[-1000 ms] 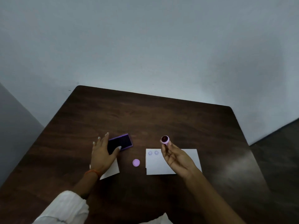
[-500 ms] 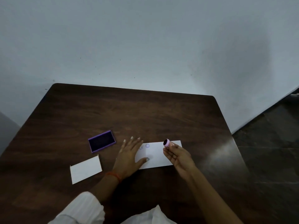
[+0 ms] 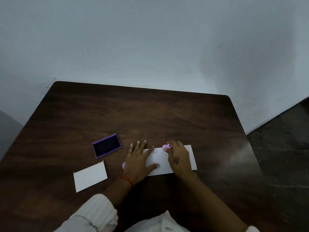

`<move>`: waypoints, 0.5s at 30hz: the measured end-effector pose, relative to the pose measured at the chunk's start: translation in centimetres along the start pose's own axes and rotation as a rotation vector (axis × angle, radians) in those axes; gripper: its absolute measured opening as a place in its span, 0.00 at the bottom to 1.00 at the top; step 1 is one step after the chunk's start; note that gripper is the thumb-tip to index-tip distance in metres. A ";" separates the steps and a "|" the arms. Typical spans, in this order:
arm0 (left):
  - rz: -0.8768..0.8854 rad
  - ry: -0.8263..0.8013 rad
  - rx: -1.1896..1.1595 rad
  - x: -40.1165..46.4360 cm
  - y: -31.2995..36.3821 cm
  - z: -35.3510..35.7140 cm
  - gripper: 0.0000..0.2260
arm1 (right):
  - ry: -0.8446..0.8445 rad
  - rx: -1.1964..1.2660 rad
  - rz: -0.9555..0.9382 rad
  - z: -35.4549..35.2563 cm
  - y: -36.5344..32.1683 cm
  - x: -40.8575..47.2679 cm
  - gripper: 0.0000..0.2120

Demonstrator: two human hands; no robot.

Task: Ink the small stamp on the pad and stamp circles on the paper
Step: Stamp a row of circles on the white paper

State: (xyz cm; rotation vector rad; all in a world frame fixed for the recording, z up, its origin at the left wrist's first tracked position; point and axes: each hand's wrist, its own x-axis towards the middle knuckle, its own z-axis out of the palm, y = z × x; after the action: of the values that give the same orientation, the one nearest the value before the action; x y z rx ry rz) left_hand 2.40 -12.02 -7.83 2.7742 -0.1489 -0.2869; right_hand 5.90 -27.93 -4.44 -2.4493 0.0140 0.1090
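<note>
A white sheet of paper (image 3: 190,153) lies on the dark wooden table (image 3: 150,114). My left hand (image 3: 138,159) rests flat on the paper's left end, fingers spread. My right hand (image 3: 178,156) pinches a small pink stamp (image 3: 166,147), tilted down at the paper's far edge. One faint purple ring (image 3: 155,151) shows on the paper between my hands. The purple ink pad (image 3: 107,147) sits open to the left, apart from both hands.
A smaller white card (image 3: 90,175) lies near the front left. A lilac round cap (image 3: 123,165) peeks out beside my left wrist. The table's right edge drops to a dark floor (image 3: 284,156). A pale wall stands behind.
My left hand left the ink pad and came to rest flat on the paper. My right hand turned palm down and lowered the stamp towards the paper. The view shifted right.
</note>
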 end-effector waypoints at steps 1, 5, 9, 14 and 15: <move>0.001 -0.001 0.006 0.0 0.0 0.0 0.34 | -0.015 -0.050 -0.031 0.1 0.1 0.0 0.08; 0.000 0.002 0.022 0.1 0.1 0.1 0.34 | -0.085 -0.248 -0.135 0.4 0.1 0.2 0.10; -0.002 0.001 0.008 -0.1 0.1 0.1 0.34 | -0.176 -0.357 -0.136 0.5 -0.3 0.3 0.14; -0.003 -0.008 0.007 -0.1 0.2 0.0 0.34 | -0.225 -0.407 -0.112 0.6 -0.8 0.6 0.14; -0.004 -0.012 0.008 -0.1 0.2 0.0 0.34 | -0.240 -0.425 -0.110 0.6 -0.9 0.6 0.14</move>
State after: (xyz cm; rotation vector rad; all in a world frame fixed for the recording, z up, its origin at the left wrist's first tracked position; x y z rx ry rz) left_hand 2.29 -12.23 -7.75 2.7816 -0.1472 -0.3052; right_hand 6.50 -26.82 -4.40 -2.8348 -0.2750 0.3914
